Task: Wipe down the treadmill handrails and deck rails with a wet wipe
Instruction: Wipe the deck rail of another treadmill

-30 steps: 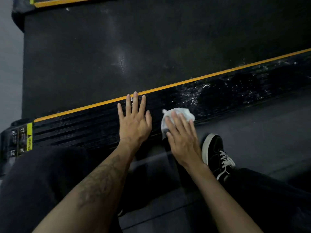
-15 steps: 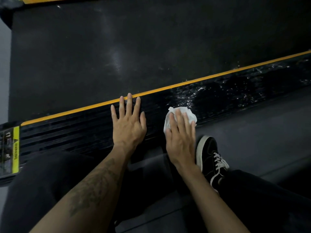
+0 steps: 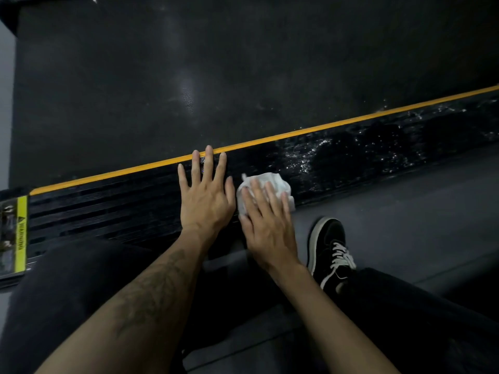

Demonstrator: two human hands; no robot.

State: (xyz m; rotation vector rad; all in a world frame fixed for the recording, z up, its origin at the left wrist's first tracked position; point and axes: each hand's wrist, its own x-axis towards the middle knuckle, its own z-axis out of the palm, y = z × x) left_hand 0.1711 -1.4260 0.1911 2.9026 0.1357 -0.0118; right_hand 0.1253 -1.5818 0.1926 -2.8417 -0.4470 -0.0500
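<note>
Treadmill belt (image 3: 243,63) fills the upper frame; below it the ribbed deck rail (image 3: 108,209) crosses diagonally. Left hand (image 3: 206,201) lies flat on the rail at centre, fingers straight. Right hand (image 3: 266,225) presses the crumpled wet wipe (image 3: 272,182) with straight fingers.

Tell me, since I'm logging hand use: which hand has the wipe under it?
The right hand presses the white wipe; the left hand lies bare on the deck rail.
</note>
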